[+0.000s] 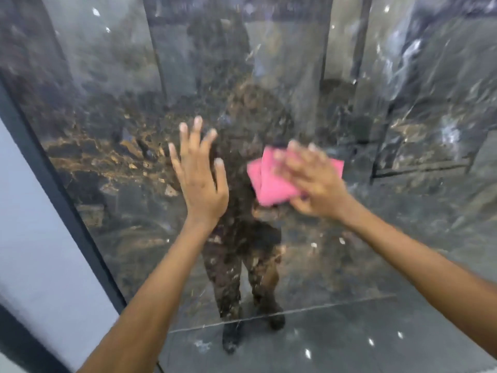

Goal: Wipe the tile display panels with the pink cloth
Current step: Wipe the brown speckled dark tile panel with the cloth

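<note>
While left hand (pixel 200 181) braces, right hand (pixel 313 181) presses pink cloth (pixel 266 181) on panel (pixel 113 157).

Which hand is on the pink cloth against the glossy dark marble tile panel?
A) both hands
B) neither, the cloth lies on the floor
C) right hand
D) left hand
C: the right hand lies with spread fingers over the folded pink cloth, pressing it to the glossy dark marble tile panel, while the left hand is laid open on the panel beside it, apart from the cloth.
</note>
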`<control>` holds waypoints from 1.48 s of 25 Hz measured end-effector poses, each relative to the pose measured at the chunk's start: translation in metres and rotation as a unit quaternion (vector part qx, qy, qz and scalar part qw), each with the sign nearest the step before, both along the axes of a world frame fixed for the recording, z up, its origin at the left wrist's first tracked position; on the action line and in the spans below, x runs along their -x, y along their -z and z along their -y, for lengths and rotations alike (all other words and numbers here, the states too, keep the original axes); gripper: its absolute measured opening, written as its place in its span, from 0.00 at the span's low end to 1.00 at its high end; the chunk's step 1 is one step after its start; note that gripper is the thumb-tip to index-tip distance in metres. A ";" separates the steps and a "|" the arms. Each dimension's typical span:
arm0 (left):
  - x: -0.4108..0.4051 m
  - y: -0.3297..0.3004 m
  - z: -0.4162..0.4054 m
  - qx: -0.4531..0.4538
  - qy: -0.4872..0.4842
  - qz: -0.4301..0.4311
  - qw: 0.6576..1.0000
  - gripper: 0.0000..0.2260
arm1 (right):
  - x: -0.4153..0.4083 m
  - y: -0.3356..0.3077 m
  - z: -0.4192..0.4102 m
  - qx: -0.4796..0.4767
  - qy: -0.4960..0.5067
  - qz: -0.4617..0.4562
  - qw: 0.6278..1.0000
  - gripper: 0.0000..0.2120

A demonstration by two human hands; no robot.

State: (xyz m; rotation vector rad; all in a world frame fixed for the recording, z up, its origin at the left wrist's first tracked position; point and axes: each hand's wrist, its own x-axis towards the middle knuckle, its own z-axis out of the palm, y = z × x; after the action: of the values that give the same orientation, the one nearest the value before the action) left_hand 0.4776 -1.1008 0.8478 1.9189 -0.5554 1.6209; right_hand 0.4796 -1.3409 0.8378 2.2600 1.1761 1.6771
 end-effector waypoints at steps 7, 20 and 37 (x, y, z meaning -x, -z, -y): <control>-0.030 -0.050 0.023 -0.007 -0.196 0.017 0.980 0.22 | 0.005 0.015 -0.003 0.115 -0.021 -0.027 0.993 0.32; -0.003 -0.074 0.070 0.160 -0.094 -0.023 0.982 0.21 | 0.000 -0.038 0.011 0.026 0.058 0.028 0.998 0.39; -0.026 -0.066 0.117 0.034 -0.222 -0.041 0.974 0.25 | 0.009 -0.006 0.107 0.066 0.059 0.005 0.996 0.40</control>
State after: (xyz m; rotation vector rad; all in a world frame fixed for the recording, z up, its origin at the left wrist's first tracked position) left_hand 0.5034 -1.2177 0.9133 2.1519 -0.0306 1.7860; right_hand 0.4701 -1.4483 0.8440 2.1942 1.0940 1.5199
